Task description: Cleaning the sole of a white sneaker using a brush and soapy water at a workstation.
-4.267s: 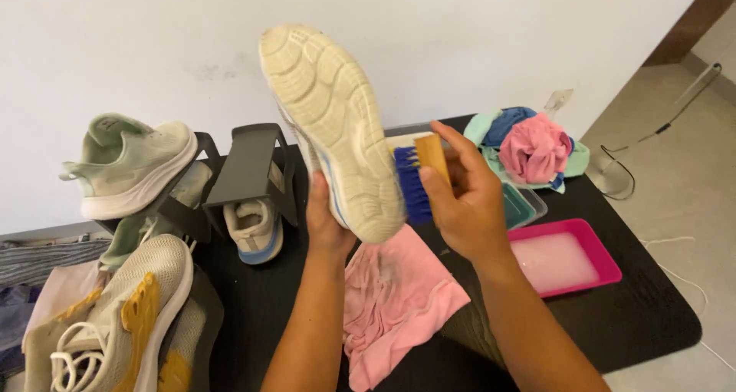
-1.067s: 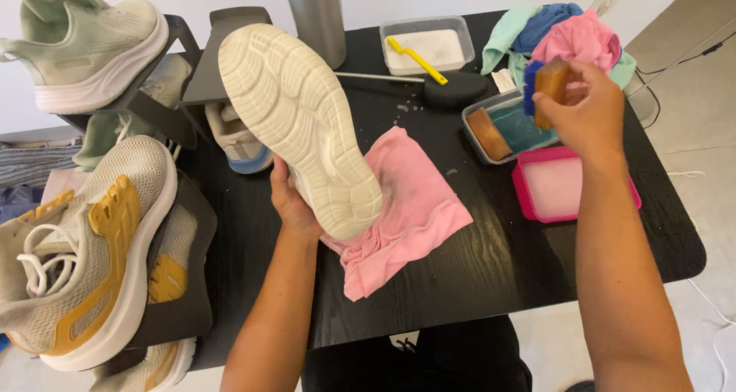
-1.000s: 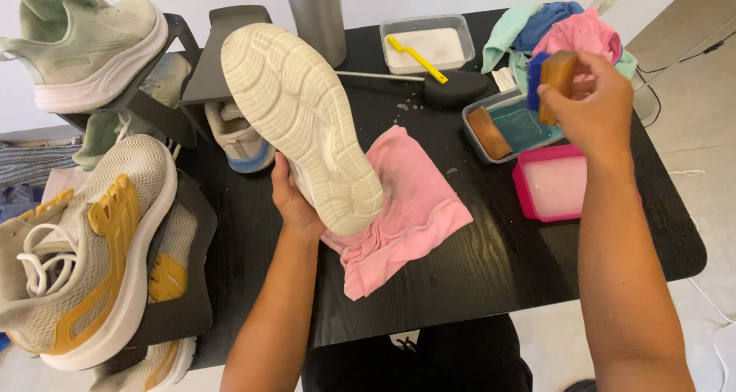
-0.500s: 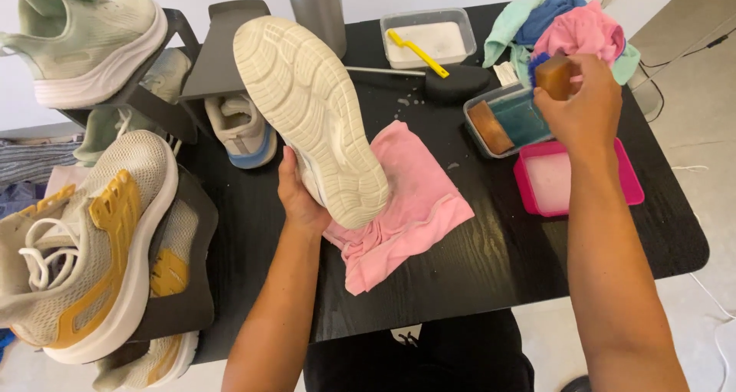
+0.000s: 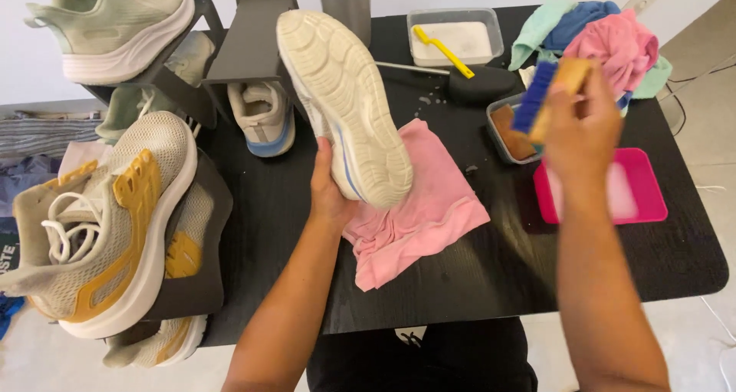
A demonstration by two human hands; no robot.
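Left hand (image 5: 326, 189) grips the shoe (image 5: 345, 108) by its side, sole tipped up toward the camera above the pink cloth (image 5: 418, 208); right hand (image 5: 579, 123) clutches the brush (image 5: 548, 97), bristles outward, over the pink tray (image 5: 652, 200) on the table (image 5: 491, 277).

One printed label shows, at the far left edge of the view, well to the left of the left hand (image 5: 330, 185) and beyond the tan and yellow shoe (image 5: 107, 223). The label (image 5: 8, 255) is dark green with white lettering, cut off by the frame, and what it sits on cannot be told. A small white printed mark (image 5: 410, 336) sits on dark cloth below both hands.
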